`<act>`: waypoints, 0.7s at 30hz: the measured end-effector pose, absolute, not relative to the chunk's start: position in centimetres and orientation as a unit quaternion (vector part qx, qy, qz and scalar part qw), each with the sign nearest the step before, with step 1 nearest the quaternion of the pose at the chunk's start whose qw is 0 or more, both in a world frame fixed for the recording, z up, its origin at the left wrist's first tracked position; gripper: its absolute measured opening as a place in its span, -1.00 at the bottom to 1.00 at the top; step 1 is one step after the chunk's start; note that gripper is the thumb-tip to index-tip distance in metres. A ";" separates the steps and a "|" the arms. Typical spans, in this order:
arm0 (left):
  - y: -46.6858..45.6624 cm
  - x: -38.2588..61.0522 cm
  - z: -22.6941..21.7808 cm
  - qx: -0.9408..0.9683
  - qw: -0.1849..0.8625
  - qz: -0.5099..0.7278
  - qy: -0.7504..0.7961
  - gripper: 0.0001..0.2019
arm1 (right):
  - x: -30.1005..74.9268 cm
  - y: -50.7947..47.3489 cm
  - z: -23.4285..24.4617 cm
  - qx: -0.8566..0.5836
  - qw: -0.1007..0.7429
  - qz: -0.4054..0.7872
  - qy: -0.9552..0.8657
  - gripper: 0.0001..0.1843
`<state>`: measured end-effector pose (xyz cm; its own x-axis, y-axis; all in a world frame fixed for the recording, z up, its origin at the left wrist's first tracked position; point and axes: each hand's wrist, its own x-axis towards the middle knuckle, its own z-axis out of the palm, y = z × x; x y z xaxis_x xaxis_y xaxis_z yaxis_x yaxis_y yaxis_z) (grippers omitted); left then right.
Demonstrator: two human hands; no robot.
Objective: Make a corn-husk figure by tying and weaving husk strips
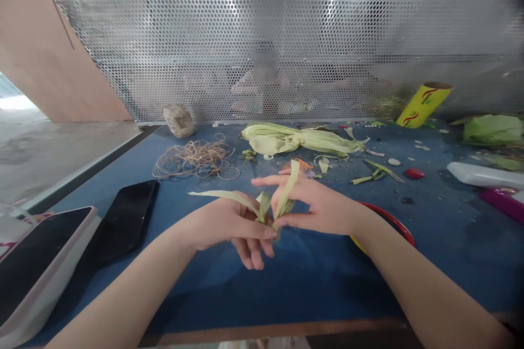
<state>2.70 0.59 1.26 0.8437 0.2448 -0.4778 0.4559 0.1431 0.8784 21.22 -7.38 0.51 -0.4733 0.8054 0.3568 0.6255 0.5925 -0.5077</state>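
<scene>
Near the table's front middle, my left hand (229, 223) pinches the tied base of a small piece of folded corn husk (262, 208) between thumb and fingers. One pale strip of it points left over the hand, and another stands up. My right hand (319, 201) is closed at thumb and fingertips on the upright husk strip (291, 188), its index finger stretched out to the left. Beyond both hands lies a larger tied bundle of green corn husk (274, 138). A loose tangle of brown twine (196, 159) is to the left of it.
Two phones, one black (129, 218) and one pale-cased (41, 261), lie at left. A wrapped roll (179, 120) and yellow tube (426, 104) stand by the perforated metal panel (262, 21). A red-rimmed object (403, 227) sits partly under my right forearm. Husk scraps (374, 174) lie right.
</scene>
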 end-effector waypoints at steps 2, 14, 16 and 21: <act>0.5 2.7 1.3 0.659 0.698 -0.086 0.267 -0.85 | 21.1 -7.4 0.4 -0.427 0.270 0.187 -0.843 -0.91; 0.7 2.9 1.2 0.642 0.711 -0.013 0.285 -0.88 | 20.5 -7.4 0.1 -0.506 0.301 0.152 -0.794 -0.91; 0.8 3.0 1.2 0.647 0.708 0.000 0.283 -0.86 | 20.4 -7.5 0.0 -0.542 0.328 0.135 -0.762 -0.90; 0.8 3.1 1.3 0.656 0.702 0.002 0.276 -0.84 | 20.2 -7.5 0.0 -0.559 0.321 0.068 -0.762 -0.81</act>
<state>3.10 0.83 1.28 0.8471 0.3663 -0.3850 0.3596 0.1384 0.9228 20.22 -7.47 0.02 -0.1696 0.8946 0.4134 0.8072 0.3668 -0.4625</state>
